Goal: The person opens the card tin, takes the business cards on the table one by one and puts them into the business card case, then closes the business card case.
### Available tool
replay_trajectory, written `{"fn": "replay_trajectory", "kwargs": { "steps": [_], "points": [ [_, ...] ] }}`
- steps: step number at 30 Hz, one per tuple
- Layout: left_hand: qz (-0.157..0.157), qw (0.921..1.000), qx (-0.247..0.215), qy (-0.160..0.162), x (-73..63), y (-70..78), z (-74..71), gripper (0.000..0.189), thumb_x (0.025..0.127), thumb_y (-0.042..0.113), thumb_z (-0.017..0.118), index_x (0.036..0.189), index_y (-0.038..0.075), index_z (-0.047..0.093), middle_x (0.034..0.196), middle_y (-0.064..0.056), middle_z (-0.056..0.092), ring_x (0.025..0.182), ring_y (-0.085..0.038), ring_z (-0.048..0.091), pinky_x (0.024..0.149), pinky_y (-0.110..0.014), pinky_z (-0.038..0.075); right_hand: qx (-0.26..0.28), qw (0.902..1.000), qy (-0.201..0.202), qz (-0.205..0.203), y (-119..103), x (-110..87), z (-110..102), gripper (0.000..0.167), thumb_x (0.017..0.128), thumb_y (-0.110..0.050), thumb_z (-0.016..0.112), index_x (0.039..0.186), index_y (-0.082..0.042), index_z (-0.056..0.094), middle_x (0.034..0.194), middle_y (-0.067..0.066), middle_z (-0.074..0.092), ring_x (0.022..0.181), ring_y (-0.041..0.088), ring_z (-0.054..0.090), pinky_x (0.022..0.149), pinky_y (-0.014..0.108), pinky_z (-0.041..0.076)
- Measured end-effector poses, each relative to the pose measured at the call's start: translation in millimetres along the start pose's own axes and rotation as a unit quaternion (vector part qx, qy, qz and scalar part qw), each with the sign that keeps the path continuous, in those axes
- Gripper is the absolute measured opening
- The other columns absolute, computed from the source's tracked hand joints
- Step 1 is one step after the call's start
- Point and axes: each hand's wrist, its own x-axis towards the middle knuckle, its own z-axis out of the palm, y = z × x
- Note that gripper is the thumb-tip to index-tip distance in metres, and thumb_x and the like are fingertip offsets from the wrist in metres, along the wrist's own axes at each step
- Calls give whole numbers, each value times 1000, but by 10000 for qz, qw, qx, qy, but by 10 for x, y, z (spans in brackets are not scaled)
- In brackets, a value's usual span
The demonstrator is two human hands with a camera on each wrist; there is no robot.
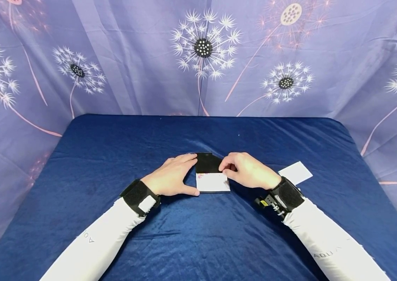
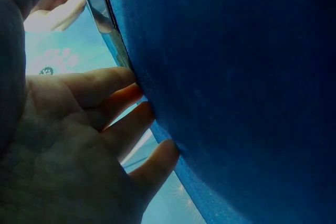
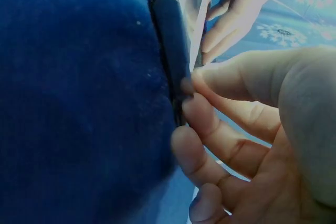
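A flat rectangular slab lies on the blue cloth, black on its far part, with a glossy edge in the wrist views. Over its near part is a white sheet with a small pinkish-red print along its far edge. My left hand rests at the slab's left side, fingers stretched to its far corner and thumb at the near one. At the right side my right hand has its fingers curled. Its thumb and forefinger pinch the sheet's edge by the slab's rim, other fingertips right beside it.
A white card lies on the cloth beyond my right wrist. The table is covered in wrinkled dark blue cloth. A purple curtain with dandelion prints hangs behind it and at both sides.
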Motion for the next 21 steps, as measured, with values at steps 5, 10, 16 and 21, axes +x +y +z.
{"fn": "replay_trajectory", "kwargs": {
  "steps": [5, 10, 16, 21],
  "points": [
    [-6, 10000, 16, -17, 12, -5, 1, 105, 88, 57, 82, 163, -2, 38, 172, -13, 31, 159, -30, 25, 124, -54, 25, -44, 9997, 237, 58, 5, -67, -100, 13, 99, -5, 73, 110, -9, 78, 96, -5, 68, 83, 10, 63, 77, 36, 54],
    [-20, 10000, 66, -50, 10, -6, -5, 105, 88, 57, 82, 163, -1, 37, 172, -12, 30, 160, -29, 23, 125, -53, 24, -137, 9989, 406, 207, -5, -175, -237, 12, 98, -7, 75, 110, -8, 78, 97, -4, 70, 85, 11, 64, 79, 37, 55],
    [-11, 10000, 26, -24, 4, -6, -2, 105, 88, 57, 82, 163, -1, 37, 172, -12, 30, 160, -29, 24, 125, -55, 24, -281, 9969, 607, 412, 41, -373, -374, 13, 98, -8, 76, 110, -9, 78, 98, -5, 69, 88, 12, 64, 80, 39, 54],
    [6, 10000, -12, 0, 4, -10, 12, 105, 88, 57, 82, 163, -1, 37, 172, -13, 31, 159, -29, 25, 124, -55, 25, -477, 9947, 695, 592, 64, -561, -474, 13, 98, -9, 76, 111, -11, 78, 97, -7, 69, 89, 11, 63, 78, 37, 52]
  ]
}}
